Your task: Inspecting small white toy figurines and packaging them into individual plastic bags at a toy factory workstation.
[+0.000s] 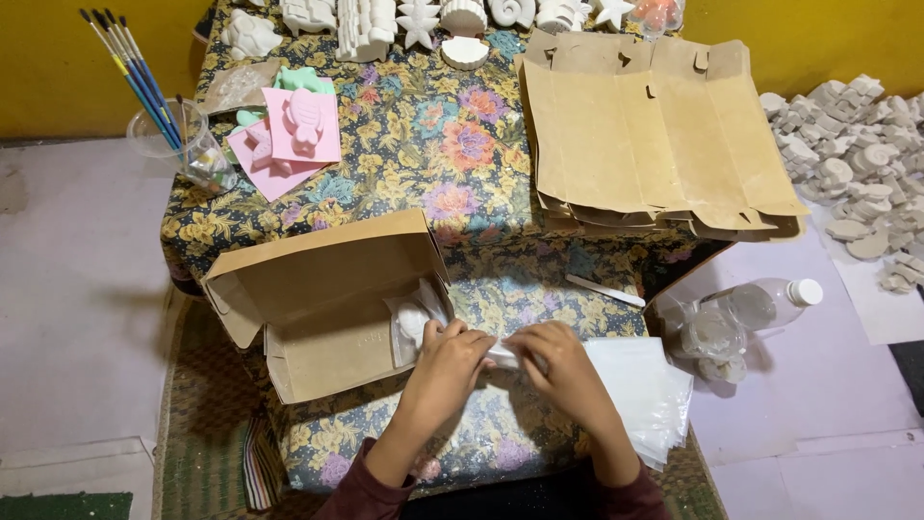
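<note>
Small craft workshop. Evidence: plaster casts (pixel 847 144) heaped on the floor, pink moulds (pixel 294 130), brushes (pixel 135 72) in a cup, flat cartons (pixel 654 135) stacked on a cloth-covered worktop (pixel 423 144).

On a bench (pixel 452 144) draped in floral cloth, the left hand (pixel 445 364) and right hand (pixel 563 368) meet over a small clear plastic bag (pixel 502 354), fingers (pixel 478 343) pinching it. Just left of them stands an open brown cardboard box (pixel 322 299) with a bagged white piece inside. A stack of clear bags (pixel 643 390) lies under the right hand. Flattened cardboard boxes (pixel 654 135) lie beyond, pink moulds (pixel 294 135) to the far left.
</note>
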